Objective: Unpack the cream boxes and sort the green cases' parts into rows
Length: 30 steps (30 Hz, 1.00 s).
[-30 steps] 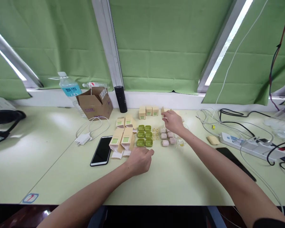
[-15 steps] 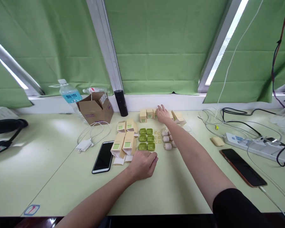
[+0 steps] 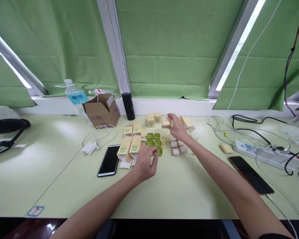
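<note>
The right arm (image 3: 221, 171) stretches forward, right hand (image 3: 178, 128) gripping. The left arm (image 3: 102, 205) reaches less far, left hand (image 3: 145, 164) loosely curled, thumb parted

Held carton (image 3: 165, 122) looked like tan card, smooth, pretty matt. Tan cartons (image 3: 125, 146) were same stuff, with white papery flaps. Green dishes (image 3: 149, 136) had slight shine, plastic or glazed, couldn't tell which. Pale pink cylinders (image 3: 175, 152) seemed matt, material unclear tbh. Bench (image 3: 186, 192) was smooth, laminate-looking, with soft sheen. White-edged phone (image 3: 109, 161) and brown-edged phone (image 3: 250, 174) both had glossy, glassy screens. Brown box (image 3: 104, 119) was dull cardboard. Water bottle (image 3: 76, 96) was clear shiny plastic. Power strip (image 3: 266, 157) looked smooth white plastic. Green blinds (image 3: 169, 49) were creased matt cloth; window frame (image 3: 114, 43) looked metal.
</note>
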{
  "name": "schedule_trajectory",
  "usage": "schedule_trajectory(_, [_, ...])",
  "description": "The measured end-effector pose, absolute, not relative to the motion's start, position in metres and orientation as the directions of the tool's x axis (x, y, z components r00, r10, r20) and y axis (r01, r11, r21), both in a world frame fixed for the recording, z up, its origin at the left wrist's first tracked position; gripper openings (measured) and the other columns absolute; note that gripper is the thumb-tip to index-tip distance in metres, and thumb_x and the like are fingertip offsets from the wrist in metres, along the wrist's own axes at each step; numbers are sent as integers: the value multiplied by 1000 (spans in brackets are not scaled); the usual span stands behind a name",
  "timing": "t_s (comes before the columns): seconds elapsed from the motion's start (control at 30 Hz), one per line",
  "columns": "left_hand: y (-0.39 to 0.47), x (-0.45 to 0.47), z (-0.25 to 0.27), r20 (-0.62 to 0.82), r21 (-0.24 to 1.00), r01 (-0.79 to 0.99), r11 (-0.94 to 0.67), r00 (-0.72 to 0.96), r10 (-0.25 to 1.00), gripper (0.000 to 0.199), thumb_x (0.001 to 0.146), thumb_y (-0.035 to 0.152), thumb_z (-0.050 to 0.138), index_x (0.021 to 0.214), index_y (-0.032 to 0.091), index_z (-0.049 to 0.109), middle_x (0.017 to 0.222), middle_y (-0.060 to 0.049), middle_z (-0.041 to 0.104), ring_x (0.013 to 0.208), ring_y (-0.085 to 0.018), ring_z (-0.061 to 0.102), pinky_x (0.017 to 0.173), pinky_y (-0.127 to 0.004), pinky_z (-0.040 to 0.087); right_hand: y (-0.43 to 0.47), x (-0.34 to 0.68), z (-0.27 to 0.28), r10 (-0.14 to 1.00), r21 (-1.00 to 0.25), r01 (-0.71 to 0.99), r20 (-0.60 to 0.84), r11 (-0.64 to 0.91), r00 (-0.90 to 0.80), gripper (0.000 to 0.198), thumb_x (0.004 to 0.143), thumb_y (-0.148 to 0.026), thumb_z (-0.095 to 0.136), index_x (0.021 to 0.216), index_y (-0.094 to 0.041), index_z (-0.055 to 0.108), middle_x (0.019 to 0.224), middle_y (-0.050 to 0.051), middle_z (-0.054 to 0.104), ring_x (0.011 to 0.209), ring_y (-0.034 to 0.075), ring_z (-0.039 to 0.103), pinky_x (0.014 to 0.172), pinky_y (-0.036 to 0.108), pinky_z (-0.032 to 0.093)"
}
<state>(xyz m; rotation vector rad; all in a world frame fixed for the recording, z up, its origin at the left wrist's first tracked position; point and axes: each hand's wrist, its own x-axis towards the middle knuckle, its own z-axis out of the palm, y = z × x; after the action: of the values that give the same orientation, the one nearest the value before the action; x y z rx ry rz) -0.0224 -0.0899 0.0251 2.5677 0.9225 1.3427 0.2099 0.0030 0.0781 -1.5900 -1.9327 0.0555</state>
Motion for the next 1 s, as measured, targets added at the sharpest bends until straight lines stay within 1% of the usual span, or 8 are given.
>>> schedule_trajectory(0.1, [-87,-25,32,669,496,440,-749,355,652,45,94,22,53,137,20,40,130,-16,60,120,-28,58,102,-48,47,-58,212,76,855,-609,633,488,478,-176,60,84,-13,59,140,-26,41,138,11,57,125,29,58,105,51,49])
schedule_trajectory(0.2, [-86,-28,36,568,618,312,-722,457,684,73,93,30,60,154,24,21,154,-18,43,140,-32,46,110,-50,45,-106,213,67,834,-682,482,475,550,-281,52,84,-10,59,131,-29,50,136,9,59,125,27,60,104,48,52])
schedule_trajectory(0.3, [-90,-30,36,475,689,199,-697,602,641,82,92,31,66,158,28,17,158,-16,42,143,-31,46,111,-48,47,-129,209,52,810,-698,416,462,583,-361,51,87,-10,59,133,-30,51,134,9,61,127,26,60,105,48,53])
schedule_trajectory(0.43, [-96,-26,33,418,706,218,-674,640,645,76,88,26,72,153,30,34,149,-14,53,135,-30,56,107,-46,52,-137,202,39,751,-641,395,521,658,-406,53,91,-10,54,139,-31,48,140,10,60,134,27,55,112,55,48])
schedule_trajectory(0.57, [-97,-22,26,463,662,331,-673,525,714,66,83,22,79,141,29,50,134,-11,62,124,-29,61,101,-47,54,-140,198,41,778,-681,380,584,626,-233,41,96,-18,50,135,-32,49,142,11,55,136,28,52,103,53,55])
schedule_trajectory(0.67, [-96,-21,20,521,559,418,-716,495,696,61,82,23,79,136,27,52,127,-12,62,123,-31,60,101,-50,53,-142,196,44,848,-782,342,520,520,-101,39,97,-26,53,135,-32,46,138,13,53,122,28,59,88,47,61])
schedule_trajectory(0.77, [-96,-21,17,579,429,461,-777,519,629,55,86,25,75,136,25,52,124,-13,62,119,-31,61,98,-48,55,-145,190,39,895,-832,331,427,446,-131,47,94,-26,58,137,-33,40,137,12,52,109,25,63,83,45,62])
schedule_trajectory(1.0, [-103,-17,17,612,185,492,-851,619,492,36,94,24,60,130,19,55,114,-15,64,105,-29,65,82,-40,58,-150,180,23,906,-826,372,380,423,-185,59,89,-19,59,141,-32,35,145,13,42,108,24,59,86,45,61])
